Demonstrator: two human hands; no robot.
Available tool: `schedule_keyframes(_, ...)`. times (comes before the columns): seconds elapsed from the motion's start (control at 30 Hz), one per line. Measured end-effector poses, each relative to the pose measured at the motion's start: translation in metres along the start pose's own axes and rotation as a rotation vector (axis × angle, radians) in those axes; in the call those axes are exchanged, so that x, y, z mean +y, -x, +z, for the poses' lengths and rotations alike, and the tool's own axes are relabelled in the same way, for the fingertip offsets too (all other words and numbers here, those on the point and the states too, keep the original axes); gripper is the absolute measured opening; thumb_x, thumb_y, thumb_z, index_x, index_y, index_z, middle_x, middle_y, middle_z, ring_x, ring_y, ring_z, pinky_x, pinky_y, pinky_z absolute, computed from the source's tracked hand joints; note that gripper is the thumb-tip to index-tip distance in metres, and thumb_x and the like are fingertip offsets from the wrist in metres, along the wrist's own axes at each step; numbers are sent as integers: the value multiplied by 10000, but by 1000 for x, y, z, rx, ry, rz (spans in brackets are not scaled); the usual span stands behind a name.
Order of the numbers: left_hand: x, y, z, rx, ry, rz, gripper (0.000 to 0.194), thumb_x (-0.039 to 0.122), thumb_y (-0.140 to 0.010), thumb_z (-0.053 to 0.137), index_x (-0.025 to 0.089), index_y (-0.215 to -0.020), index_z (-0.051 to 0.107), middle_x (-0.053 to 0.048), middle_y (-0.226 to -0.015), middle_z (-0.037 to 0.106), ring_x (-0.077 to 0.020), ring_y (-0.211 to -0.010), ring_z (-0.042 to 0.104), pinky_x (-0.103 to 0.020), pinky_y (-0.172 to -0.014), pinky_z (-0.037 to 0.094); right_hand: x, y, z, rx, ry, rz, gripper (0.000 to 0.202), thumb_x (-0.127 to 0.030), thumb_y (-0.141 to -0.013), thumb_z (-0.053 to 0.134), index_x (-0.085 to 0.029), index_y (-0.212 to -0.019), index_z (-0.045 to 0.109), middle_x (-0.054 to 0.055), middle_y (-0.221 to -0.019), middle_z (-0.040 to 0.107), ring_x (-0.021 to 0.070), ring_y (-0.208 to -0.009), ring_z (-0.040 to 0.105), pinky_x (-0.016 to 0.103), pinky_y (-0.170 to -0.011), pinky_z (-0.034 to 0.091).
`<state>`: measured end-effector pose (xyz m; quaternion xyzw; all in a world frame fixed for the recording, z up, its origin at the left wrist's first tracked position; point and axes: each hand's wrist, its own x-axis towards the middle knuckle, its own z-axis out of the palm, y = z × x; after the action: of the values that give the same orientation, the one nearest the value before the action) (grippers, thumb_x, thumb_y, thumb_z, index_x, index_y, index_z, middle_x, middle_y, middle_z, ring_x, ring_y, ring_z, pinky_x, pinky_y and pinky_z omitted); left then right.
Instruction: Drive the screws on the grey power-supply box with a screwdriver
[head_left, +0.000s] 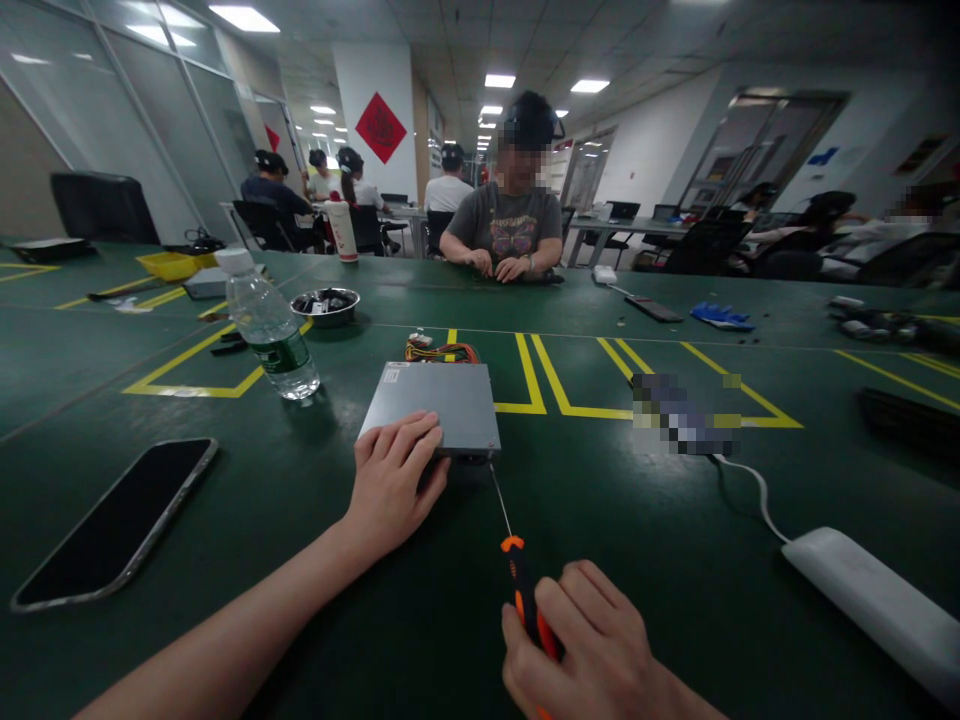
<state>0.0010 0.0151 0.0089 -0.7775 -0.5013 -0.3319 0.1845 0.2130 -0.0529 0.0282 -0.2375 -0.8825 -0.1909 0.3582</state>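
A grey metal box [457, 395] with a bundle of coloured wires [442, 350] behind it lies flat on the green table. My left hand [397, 480] grips its near left edge, fingers on the top and thumb at the front side. In my right hand [581, 640] is an orange and black screwdriver [523, 580], held by its handle. Its thin shaft points away from me, and the tip meets the box's near right corner. Whether the tip sits in a screw is too small to tell.
Left of the box are a water bottle [277, 335], a metal bowl [325, 306] and a phone [120, 520]. A white power bank [874, 600] with a cable lies at the right. Across the table [262, 600] sits a person [510, 225].
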Motion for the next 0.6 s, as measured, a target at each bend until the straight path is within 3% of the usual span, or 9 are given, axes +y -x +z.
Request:
schedule_keyframes(0.13, -1, 0, 1, 4, -2, -1, 278, 251, -816, 523, 233, -1093, 509, -71, -1183, 589, -243, -1106, 509, -415, -850, 307, 1, -2, -2, -41, -11, 11, 78, -164, -750, 532, -188, -745, 605, -7, -546, 468, 119, -536, 409, 250, -492, 323)
schedule_keyframes(0.27, 0, 0, 1, 3, 4, -1, 277, 247, -816, 520, 238, -1093, 510, -72, -1178, 592, -241, -1105, 511, -414, -852, 305, 4, 2, -2, -34, -7, 48, 224, -294, -814, 495, -125, -915, 601, 20, -607, 533, 126, -544, 451, 262, -498, 342)
schedule_keyframes(0.43, 0, 0, 0, 3, 0, -3, 269, 245, -815, 524, 228, -1083, 512, -71, -1173, 595, -239, -1104, 511, -411, -848, 308, 3, 6, 1, 3, -48, 40, 64, -127, -755, 513, -135, -787, 568, -5, -557, 492, 108, -524, 438, 244, -496, 316)
schedule_keyframes(0.6, 0, 0, 0, -5, 0, -3, 273, 248, -819, 519, 231, -1091, 510, -73, -1179, 591, -242, -1107, 510, -413, -851, 308, -2, 1, 2, 8, -6, -16, 143, -46, -676, 568, -185, -652, 547, -33, -504, 436, 98, -487, 359, 242, -479, 267)
